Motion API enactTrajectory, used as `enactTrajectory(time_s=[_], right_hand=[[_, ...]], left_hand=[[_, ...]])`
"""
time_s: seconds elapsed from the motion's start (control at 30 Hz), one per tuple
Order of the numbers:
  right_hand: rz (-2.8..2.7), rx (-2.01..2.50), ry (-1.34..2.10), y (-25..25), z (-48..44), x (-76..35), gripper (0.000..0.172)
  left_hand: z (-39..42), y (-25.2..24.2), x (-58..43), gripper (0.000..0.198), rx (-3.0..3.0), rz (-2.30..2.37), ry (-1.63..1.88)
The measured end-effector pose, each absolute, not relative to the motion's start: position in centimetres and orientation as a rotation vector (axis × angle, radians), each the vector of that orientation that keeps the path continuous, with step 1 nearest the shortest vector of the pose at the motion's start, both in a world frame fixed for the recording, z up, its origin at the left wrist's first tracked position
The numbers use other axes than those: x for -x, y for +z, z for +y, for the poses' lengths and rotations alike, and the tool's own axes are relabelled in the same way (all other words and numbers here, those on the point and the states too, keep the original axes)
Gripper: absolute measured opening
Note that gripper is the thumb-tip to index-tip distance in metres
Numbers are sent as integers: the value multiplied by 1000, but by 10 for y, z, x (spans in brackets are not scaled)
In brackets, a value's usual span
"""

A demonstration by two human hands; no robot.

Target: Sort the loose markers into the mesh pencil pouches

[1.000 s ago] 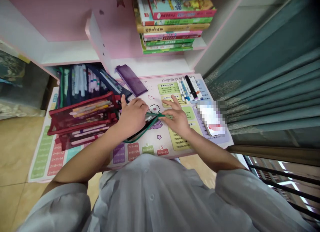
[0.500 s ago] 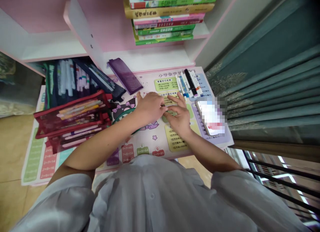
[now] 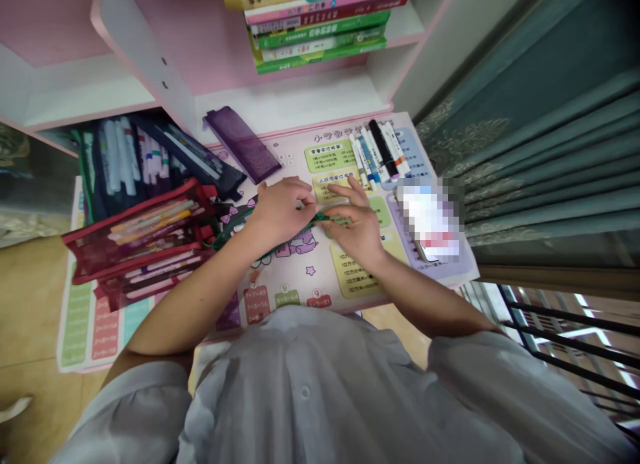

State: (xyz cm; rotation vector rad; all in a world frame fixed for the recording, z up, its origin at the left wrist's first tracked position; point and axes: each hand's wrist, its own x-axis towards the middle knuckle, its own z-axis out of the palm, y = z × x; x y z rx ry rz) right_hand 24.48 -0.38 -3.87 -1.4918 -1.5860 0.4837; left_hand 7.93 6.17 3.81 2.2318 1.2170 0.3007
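Observation:
A see-through pouch with green edging (image 3: 309,228) lies slantwise on the desk mat, partly under my left forearm. My left hand (image 3: 283,209) is closed over its upper edge, thumb and fingertips near the right end. My right hand (image 3: 356,225) pinches the pouch's right corner between thumb and index finger, its other fingers spread. My left hand covers much of the pouch, so I cannot tell what is inside. Beyond my hands lies a purple pouch (image 3: 243,144). Several white markers and a black one (image 3: 383,149) lie past my right hand.
Red mesh pouches of pens (image 3: 135,231) and dark blue pouches of markers (image 3: 120,159) crowd the left side. A phone (image 3: 425,221) lies on the printed mat (image 3: 313,287) at right. Stacked books (image 3: 320,34) fill a shelf behind, and a curtain (image 3: 540,144) hangs at right.
The view has tilted down slightly. The pouch's green corner now shows between my fingertips, where a small dark bit showed before. Both hands stay close together.

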Motion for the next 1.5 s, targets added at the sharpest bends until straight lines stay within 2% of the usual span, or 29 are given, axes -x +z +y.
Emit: enactTrajectory(time_s=[0.13,0.3,0.53,0.77,0.93,1.23,1.5], right_hand=[[-1593,1486,506,-37,-3,-246,6],[-1605,1461,477,-38,-3,-247,10],[-1632,1386,424,-45,-1,-250,9],[-1636,1369,388,-51,0,-252,10],[-1612,1391,401,-49,-1,-251,8],[-1582,1368,447,-48,1,-251,6],[-1576,1364,481,-47,1,-252,7]], left_hand=[[62,44,-74,9,-2221,1238,272],[64,43,-78,17,-2283,1341,250],[66,44,-93,22,-2266,1206,43],[58,48,-103,6,-2276,1246,201],[49,46,-98,14,-2263,1357,298],[46,35,-83,12,-2121,1440,389],[43,34,-76,13,-2129,1426,335]])
